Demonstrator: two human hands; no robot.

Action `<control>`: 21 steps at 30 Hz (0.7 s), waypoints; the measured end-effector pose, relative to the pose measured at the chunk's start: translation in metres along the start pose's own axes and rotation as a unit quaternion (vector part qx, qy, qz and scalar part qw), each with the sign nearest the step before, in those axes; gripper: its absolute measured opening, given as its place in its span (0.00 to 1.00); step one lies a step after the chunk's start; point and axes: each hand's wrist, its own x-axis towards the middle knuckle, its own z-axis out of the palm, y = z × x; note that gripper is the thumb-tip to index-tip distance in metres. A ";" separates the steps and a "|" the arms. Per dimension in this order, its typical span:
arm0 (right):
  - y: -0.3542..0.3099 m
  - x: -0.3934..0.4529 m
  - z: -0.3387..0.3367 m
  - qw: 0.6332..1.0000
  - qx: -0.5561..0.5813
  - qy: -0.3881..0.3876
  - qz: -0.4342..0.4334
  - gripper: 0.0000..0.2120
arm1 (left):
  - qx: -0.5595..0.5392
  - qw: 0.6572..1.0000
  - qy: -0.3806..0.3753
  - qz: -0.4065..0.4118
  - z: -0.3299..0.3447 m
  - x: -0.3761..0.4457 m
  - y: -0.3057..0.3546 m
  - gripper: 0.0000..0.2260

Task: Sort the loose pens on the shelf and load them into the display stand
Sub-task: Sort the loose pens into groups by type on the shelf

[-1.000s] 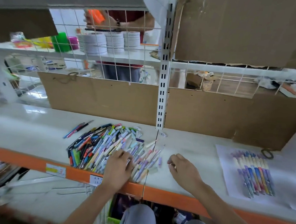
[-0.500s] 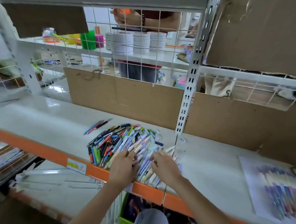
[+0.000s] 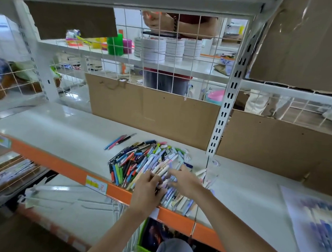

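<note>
Our left hand lower centre, fingers curled on pens in the pile, our right hand beside it, fingers spread flat on pens, white shelf, sorted pens on paper lower right.

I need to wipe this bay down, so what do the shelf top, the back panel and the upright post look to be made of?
Shelf top: smooth, glossy white, probably coated metal or laminate; it shows light reflections. Back panel: plain brown cardboard, matte, with creases. Upright post: white painted metal, likely steel, punched with paired slots.
</note>
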 end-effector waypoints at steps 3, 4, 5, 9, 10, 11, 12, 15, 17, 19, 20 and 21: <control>0.007 -0.002 -0.004 1.000 0.018 0.018 -0.003 0.06 | 0.016 1.000 -0.014 -0.013 -0.002 -0.001 0.002 0.12; 0.010 -0.003 -0.006 0.999 0.031 0.028 -0.001 0.06 | 0.018 1.000 -0.017 -0.017 -0.002 -0.001 0.002 0.13; 0.015 -0.005 -0.009 0.998 0.050 0.042 0.004 0.07 | 0.018 0.999 -0.021 -0.023 -0.003 -0.002 0.002 0.13; 0.037 -0.018 -0.018 0.970 0.212 0.099 0.067 0.10 | 0.009 0.999 -0.026 -0.034 -0.004 -0.001 0.004 0.11; 0.041 -0.023 -0.020 0.959 0.252 0.109 0.076 0.11 | 0.014 0.999 -0.025 -0.034 -0.005 0.000 0.005 0.10; 0.046 -0.029 -0.021 0.951 0.276 0.117 0.081 0.11 | 0.024 0.999 -0.025 -0.031 -0.005 0.001 0.006 0.09; 0.050 -0.035 -0.021 0.944 0.295 0.122 0.084 0.09 | 0.038 0.999 -0.027 -0.024 -0.005 0.002 0.008 0.09; 0.060 -0.049 -0.017 0.918 0.365 0.129 0.088 0.05 | 0.070 0.997 -0.037 -0.006 -0.002 0.003 0.016 0.09; 0.065 -0.055 -0.011 0.904 0.394 0.135 0.100 0.03 | 0.067 0.997 -0.042 0.003 0.002 0.004 0.023 0.11; 0.069 -0.061 -0.008 0.890 0.421 0.132 0.117 0.03 | 0.092 0.993 -0.068 0.005 0.004 0.007 0.030 0.12; 0.072 -0.064 -0.007 0.880 0.441 0.131 0.124 0.03 | 0.109 0.991 -0.083 -0.002 0.004 0.008 0.033 0.12; 0.075 -0.068 -0.008 0.869 0.458 0.132 0.131 0.03 | 0.122 0.988 -0.098 -0.013 0.003 0.010 0.034 0.13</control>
